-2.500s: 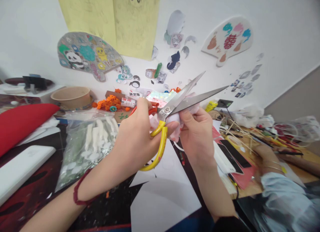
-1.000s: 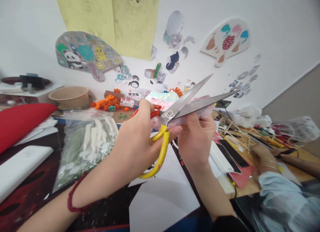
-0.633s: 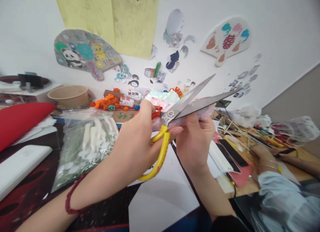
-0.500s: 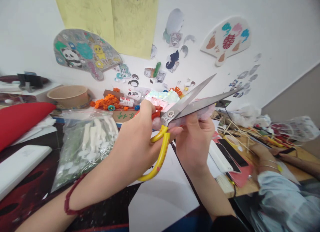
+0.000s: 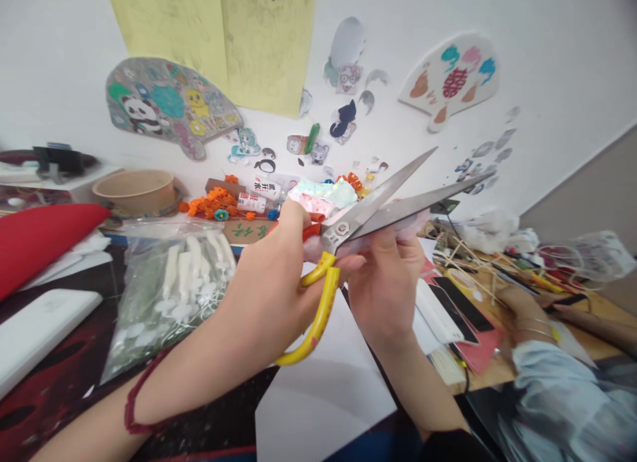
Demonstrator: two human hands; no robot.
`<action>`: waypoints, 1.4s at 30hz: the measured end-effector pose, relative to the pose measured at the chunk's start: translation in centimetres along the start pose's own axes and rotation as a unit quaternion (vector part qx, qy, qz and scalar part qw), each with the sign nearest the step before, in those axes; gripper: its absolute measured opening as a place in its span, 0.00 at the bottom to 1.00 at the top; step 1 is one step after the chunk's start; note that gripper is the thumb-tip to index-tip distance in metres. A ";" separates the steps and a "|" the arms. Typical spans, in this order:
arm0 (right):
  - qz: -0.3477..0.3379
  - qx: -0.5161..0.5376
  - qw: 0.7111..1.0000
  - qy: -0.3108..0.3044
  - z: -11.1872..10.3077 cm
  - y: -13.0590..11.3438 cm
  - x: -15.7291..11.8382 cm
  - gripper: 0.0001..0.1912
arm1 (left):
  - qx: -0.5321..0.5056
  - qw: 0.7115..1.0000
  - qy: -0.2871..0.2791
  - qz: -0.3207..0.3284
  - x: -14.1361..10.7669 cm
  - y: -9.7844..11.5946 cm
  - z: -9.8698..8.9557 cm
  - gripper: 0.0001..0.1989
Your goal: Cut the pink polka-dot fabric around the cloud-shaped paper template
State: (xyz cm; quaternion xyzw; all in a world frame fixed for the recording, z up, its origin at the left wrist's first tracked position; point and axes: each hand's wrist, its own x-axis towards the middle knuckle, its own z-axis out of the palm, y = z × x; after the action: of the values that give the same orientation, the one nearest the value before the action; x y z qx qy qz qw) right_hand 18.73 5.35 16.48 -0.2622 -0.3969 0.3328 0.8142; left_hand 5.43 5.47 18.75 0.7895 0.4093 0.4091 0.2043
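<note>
Scissors [image 5: 343, 230] with a yellow and a red-orange handle are in my left hand [image 5: 273, 276], whose fingers wrap round the handles. Their blades stand apart and point up to the right. My right hand [image 5: 385, 276] is closed on a piece of pale pink material [image 5: 415, 223] just under the blades, which partly cover it. Beyond my left hand lies some pink and mint-green patterned material [image 5: 321, 195]; whether it joins the pink piece is hidden.
White paper [image 5: 323, 395] lies below my hands. A plastic bag [image 5: 149, 316] of white sticks is at the left, near a beige bowl [image 5: 134, 191]. At the right are phones [image 5: 465, 306], thin wooden sticks and another person's arm [image 5: 532, 322].
The scissors have shifted slightly to the right, with their blade tips a little further right. My right hand has barely moved, still closed on the pink material.
</note>
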 end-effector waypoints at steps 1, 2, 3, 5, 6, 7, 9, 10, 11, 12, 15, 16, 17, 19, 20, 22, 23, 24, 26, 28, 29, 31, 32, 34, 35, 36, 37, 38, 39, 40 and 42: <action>0.000 0.002 1.000 -0.006 0.0 0.0 0.0 0.11 | 0.000 1.000 -0.002 0.001 0.0 0.0 0.0 0.17; -0.001 0.002 1.000 -0.012 0.0 0.0 0.0 0.10 | 0.001 1.000 -0.002 0.002 0.0 0.0 -0.1 0.16; -0.005 0.001 1.000 -0.017 -0.1 -0.1 0.1 0.10 | 0.004 1.000 -0.003 0.002 -0.1 0.0 -0.1 0.16; -0.015 -0.006 1.000 -0.022 -0.2 0.0 0.2 0.10 | 0.012 1.000 0.005 0.009 -0.1 0.0 -0.2 0.16; -0.024 -0.010 0.999 -0.022 -0.2 0.0 0.3 0.10 | 0.017 1.000 0.009 0.012 -0.1 0.0 -0.2 0.16; -0.035 -0.017 0.999 -0.023 -0.3 0.0 0.4 0.10 | 0.022 1.000 0.015 0.014 -0.1 -0.1 -0.2 0.16; -0.053 -0.035 0.998 -0.028 -0.4 0.1 0.6 0.11 | 0.034 0.999 0.028 0.015 -0.1 -0.1 -0.3 0.17; -0.059 -0.043 0.997 -0.033 -0.4 0.1 0.6 0.12 | 0.039 0.999 0.034 0.015 -0.1 -0.2 -0.3 0.18; -0.065 -0.048 0.996 -0.036 -0.5 0.1 0.7 0.12 | 0.042 0.998 0.037 0.014 -0.1 -0.2 -0.3 0.17; -0.070 -0.049 0.996 -0.037 -0.5 0.1 0.7 0.12 | 0.042 0.998 0.040 0.017 -0.1 -0.3 -0.3 0.17; -0.082 -0.043 0.995 -0.033 -0.5 0.0 0.7 0.13 | 0.033 0.999 0.035 0.024 -0.1 -0.4 -0.3 0.17; -0.083 -0.043 0.995 -0.033 -0.5 0.0 0.7 0.13 | 0.031 0.999 0.033 0.025 -0.1 -0.5 -0.3 0.17; -0.082 -0.041 0.995 -0.035 -0.5 0.0 0.7 0.12 | 0.031 0.999 0.031 0.025 0.0 -0.5 -0.3 0.17; -0.080 -0.035 0.995 -0.039 -0.5 -0.1 0.7 0.11 | 0.031 0.999 0.030 0.026 0.0 -0.6 -0.3 0.17; -0.080 -0.032 0.996 -0.038 -0.5 -0.1 0.7 0.10 | 0.029 0.999 0.031 0.029 0.0 -0.6 -0.3 0.17; -0.086 -0.032 0.995 -0.034 -0.5 -0.1 0.7 0.10 | 0.024 0.998 0.036 0.035 0.0 -0.7 -0.3 0.17; -0.089 -0.036 0.995 -0.030 -0.5 -0.1 0.7 0.09 | 0.022 0.998 0.042 0.039 0.0 -0.7 -0.3 0.17; -0.093 -0.041 0.994 -0.026 -0.5 -0.2 0.6 0.08 | 0.024 0.997 0.054 0.045 -0.1 -0.7 -0.2 0.17; -0.105 -0.050 0.993 -0.018 -0.5 -0.2 0.6 0.06 | 0.034 0.994 0.083 0.064 -0.1 -0.9 0.0 0.18; -0.117 -0.057 0.991 -0.010 -0.5 -0.3 0.6 0.06 | 0.042 0.990 0.101 0.086 -0.2 -1.0 0.1 0.18; -0.121 -0.059 0.991 -0.006 -0.4 -0.4 0.6 0.06 | 0.044 0.989 0.102 0.093 -0.2 -1.0 0.1 0.18; -0.122 -0.060 0.991 0.000 -0.4 -0.5 0.6 0.06 | 0.035 0.991 0.089 0.097 -0.3 -1.1 0.2 0.18; -0.121 -0.056 0.991 0.003 -0.4 -0.5 0.6 0.06 | 0.030 0.991 0.082 0.096 -0.3 -1.1 0.2 0.18; -0.121 -0.042 0.992 0.007 -0.3 -0.5 0.7 0.06 | 0.023 0.992 0.076 0.097 -0.4 -1.0 0.2 0.19; -0.121 -0.034 0.992 0.009 -0.3 -0.5 0.7 0.06 | 0.022 0.992 0.075 0.099 -0.4 -1.0 0.2 0.19; -0.121 -0.026 0.992 0.011 -0.2 -0.4 0.7 0.07 | 0.020 0.992 0.074 0.102 -0.4 -1.0 0.2 0.20; -0.120 -0.019 0.993 0.012 -0.2 -0.4 0.6 0.07 | 0.018 0.992 0.073 0.105 -0.4 -1.1 0.3 0.20; -0.119 -0.015 0.993 0.011 -0.2 -0.4 0.6 0.07 | 0.016 0.992 0.070 0.105 -0.4 -1.1 0.3 0.20; -0.118 -0.015 0.993 0.009 -0.2 -0.4 0.6 0.07 | 0.012 0.992 0.068 0.103 -0.4 -1.1 0.3 0.20; -0.119 -0.018 0.993 0.006 -0.2 -0.4 0.6 0.06 | 0.009 0.993 0.066 0.098 -0.3 -1.1 0.3 0.20; -0.126 -0.024 0.992 0.006 -0.2 -0.4 0.6 0.05 | 0.004 0.994 0.064 0.086 -0.3 -1.0 0.3 0.19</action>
State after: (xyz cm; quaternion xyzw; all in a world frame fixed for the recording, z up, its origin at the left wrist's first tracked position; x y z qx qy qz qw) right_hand 19.27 5.48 16.95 -0.2313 -0.4297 0.2170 0.8455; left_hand 5.08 5.80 17.80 0.7948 0.3539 0.4732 0.1383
